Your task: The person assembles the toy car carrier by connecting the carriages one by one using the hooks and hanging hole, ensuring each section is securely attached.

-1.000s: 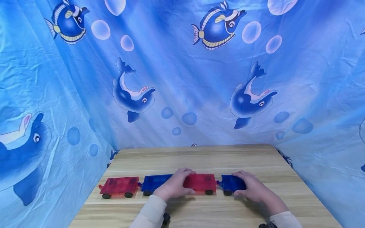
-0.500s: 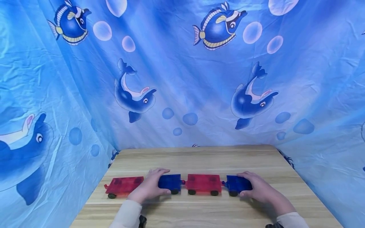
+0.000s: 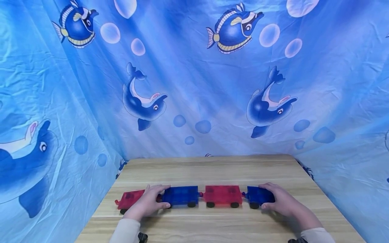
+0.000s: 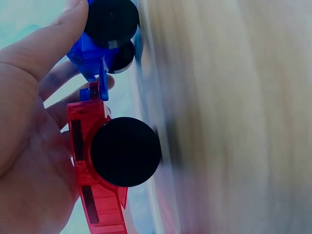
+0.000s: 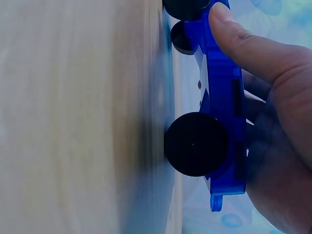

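Observation:
Four-wheeled toy train cars, alternately red and blue, are hooked in a row on the wooden table. My left hand (image 3: 149,201) grips the left end of a blue car (image 3: 183,195), thumb in front and fingers behind. Its palm lies over the coupling and partly hides the leftmost red car (image 3: 130,198); in the left wrist view the red car (image 4: 97,163) hooks onto the blue one. My right hand (image 3: 281,203) holds the rightmost blue car (image 3: 254,194), thumb along its near side. Between the two blue cars a red car (image 3: 223,194) stands untouched.
The light wooden table (image 3: 209,170) reaches back to a blue cloth curtain (image 3: 194,84) printed with dolphins and fish, which also hangs at both sides. A free hook (image 3: 117,202) sticks out at the row's left end.
The row of cars has rolled a little to the right, with my right hand moving along on the last car. My left hand has shifted left, from the middle red car to the blue car's left end.

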Action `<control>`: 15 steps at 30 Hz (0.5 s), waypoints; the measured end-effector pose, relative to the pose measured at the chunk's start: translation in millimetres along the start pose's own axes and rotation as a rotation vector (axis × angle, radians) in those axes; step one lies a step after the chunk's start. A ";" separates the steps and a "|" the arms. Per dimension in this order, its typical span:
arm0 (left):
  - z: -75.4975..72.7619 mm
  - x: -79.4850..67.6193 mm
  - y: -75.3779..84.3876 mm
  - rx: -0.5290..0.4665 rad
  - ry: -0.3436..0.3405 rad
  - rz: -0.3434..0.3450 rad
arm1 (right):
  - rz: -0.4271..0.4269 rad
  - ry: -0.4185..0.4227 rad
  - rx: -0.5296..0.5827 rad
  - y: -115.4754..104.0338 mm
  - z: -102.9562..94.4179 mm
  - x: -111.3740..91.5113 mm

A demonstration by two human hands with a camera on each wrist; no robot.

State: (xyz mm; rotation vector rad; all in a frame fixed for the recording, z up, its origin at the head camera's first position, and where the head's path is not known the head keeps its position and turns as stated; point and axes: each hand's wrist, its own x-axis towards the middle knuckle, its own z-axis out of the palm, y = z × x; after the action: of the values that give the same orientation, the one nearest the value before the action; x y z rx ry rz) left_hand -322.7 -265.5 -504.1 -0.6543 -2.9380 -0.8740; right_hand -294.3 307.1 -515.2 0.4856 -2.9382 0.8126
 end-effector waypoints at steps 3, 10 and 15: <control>1.4 -1.0 2.5 0.018 0.014 0.004 | 0.009 -0.008 0.011 0.9 -0.6 -1.5; 3.2 -1.4 3.6 0.051 0.037 0.001 | 0.026 -0.022 0.011 0.2 -2.1 -3.3; 3.3 -0.3 2.9 0.059 0.039 0.009 | 0.030 -0.019 0.007 -1.1 -2.8 -3.0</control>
State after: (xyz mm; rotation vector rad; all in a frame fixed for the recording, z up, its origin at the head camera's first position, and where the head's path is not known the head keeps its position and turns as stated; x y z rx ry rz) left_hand -320.9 -261.6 -505.4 -0.6390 -2.9117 -0.7870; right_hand -291.2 308.5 -512.6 0.4528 -2.9682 0.8263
